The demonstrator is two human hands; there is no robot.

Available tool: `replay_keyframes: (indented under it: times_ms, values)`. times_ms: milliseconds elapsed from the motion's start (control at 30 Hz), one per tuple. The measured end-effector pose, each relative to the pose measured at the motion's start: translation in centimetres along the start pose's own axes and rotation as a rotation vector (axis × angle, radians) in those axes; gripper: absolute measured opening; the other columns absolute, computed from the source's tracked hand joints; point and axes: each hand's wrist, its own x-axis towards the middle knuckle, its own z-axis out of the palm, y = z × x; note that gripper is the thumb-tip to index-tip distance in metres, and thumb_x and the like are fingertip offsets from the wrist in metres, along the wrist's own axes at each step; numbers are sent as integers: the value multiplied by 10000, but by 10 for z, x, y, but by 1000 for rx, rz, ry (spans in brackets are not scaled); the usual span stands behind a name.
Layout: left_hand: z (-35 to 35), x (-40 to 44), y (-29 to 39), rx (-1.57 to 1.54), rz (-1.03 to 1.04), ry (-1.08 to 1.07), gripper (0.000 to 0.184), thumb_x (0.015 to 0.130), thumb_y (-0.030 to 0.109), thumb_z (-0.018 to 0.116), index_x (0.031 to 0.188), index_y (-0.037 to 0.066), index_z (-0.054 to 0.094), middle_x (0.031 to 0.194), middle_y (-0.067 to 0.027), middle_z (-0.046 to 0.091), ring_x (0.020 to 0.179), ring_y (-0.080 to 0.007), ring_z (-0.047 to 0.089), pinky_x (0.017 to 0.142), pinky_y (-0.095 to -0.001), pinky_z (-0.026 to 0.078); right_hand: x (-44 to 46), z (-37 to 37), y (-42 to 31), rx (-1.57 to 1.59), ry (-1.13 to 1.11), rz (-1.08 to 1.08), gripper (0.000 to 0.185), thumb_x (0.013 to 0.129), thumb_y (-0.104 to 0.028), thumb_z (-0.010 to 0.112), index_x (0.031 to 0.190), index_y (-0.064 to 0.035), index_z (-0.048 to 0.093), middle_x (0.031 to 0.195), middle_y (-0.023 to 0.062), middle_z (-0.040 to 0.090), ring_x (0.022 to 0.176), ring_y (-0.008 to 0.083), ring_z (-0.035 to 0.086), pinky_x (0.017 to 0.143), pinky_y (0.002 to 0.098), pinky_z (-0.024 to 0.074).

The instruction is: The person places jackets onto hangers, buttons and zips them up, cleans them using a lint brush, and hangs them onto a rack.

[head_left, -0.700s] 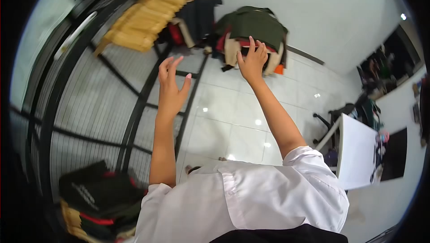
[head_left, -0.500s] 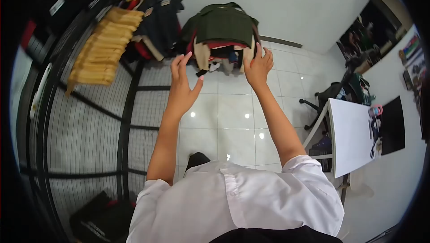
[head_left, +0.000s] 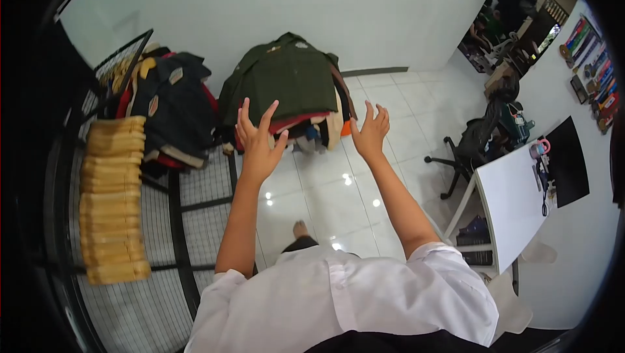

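Note:
Both arms reach forward over the tiled floor. My left hand (head_left: 258, 148) has its fingers spread and holds nothing. My right hand (head_left: 371, 133) is likewise empty, its fingers apart. Ahead of them, by the wall, a dark green jacket (head_left: 286, 83) lies over a heap of clothes. Cream, red and dark cloth shows beneath its lower edge. In the picture my left fingertips overlap the jacket's lower part, but I cannot see them touching it. The right hand appears just right of the heap.
At left, a black wire-mesh rack (head_left: 172, 223) carries wooden hangers (head_left: 114, 203) and dark jackets (head_left: 176, 102). To the right stand a white table (head_left: 511, 203) with a monitor (head_left: 568, 161) and a black office chair (head_left: 472, 144). A white wall (head_left: 325, 8) closes off the far side.
The view has shifted forward, so the clothes heap looks larger and nearer, and the hangers sit closer alongside. A bare foot now shows below. Both hands stay raised and apart.

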Motion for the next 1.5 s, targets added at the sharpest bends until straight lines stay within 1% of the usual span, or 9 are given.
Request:
replay_keyframes:
  times_ms: [133,400,600,700,867,1067,1267,1367,1500]
  values:
    - [19,86,-54,-11,-17,33,606,821,239,652,1377,276,413,1502,-183,92,1364,-444,130,1066,-619,134,51,44,-2,-69,-5,33,654,847,-334,599,1401,-107,335,1414,249,217,1334,459,141,1045,608,137]
    - [86,198,-147,-14,-91,46,643,816,242,665,1394,197,388,1487,-225,98,1354,-438,156,1091,-541,138,145,147,40,-220,-101,166,741,854,-519,534,1469,-221,249,1501,252,65,1371,500,-38,995,727,6]
    - [144,261,-203,85,-214,-55,681,801,263,689,1398,178,372,1483,-226,96,1358,-425,153,1093,-533,135,246,251,63,-121,-192,217,770,841,-493,555,1466,-169,243,1492,264,112,1382,478,-7,1026,695,6]
    - [161,301,-224,99,-322,-150,676,809,255,697,1397,185,370,1497,-204,62,1372,-405,129,1096,-487,198,294,296,69,-94,-240,160,783,836,-478,565,1466,-153,232,1487,266,133,1386,467,4,1033,688,8]
    - [207,336,-286,56,-395,-129,674,805,251,703,1390,186,375,1494,-203,67,1370,-410,131,1096,-487,203,349,376,76,-101,-355,141,804,822,-458,589,1465,-144,221,1484,257,156,1389,454,15,1038,682,19]
    - [285,372,-393,-18,-499,-274,644,808,258,699,1372,186,395,1481,-206,102,1364,-414,145,1093,-490,214,374,446,97,-168,-433,153,776,813,-414,599,1447,-126,258,1465,264,210,1374,468,91,1050,665,80]
    - [408,408,-532,-70,-590,-432,605,815,286,681,1352,193,417,1483,-184,148,1370,-396,165,1084,-529,220,343,530,119,26,-758,117,686,862,-472,548,1444,-224,284,1445,255,250,1330,471,212,1049,610,197]
    - [453,412,-601,181,-759,-470,590,849,353,635,1364,185,400,1486,-159,169,1368,-393,173,1086,-552,208,317,561,107,11,-865,135,648,890,-500,500,1450,-261,278,1465,246,213,1319,475,234,1039,603,223]
    - [477,445,-628,376,-727,-318,614,867,444,582,1381,177,375,1478,-137,231,1365,-373,202,1082,-588,186,311,567,94,-89,-722,181,653,898,-510,480,1460,-264,257,1494,230,162,1331,471,216,1047,598,212]
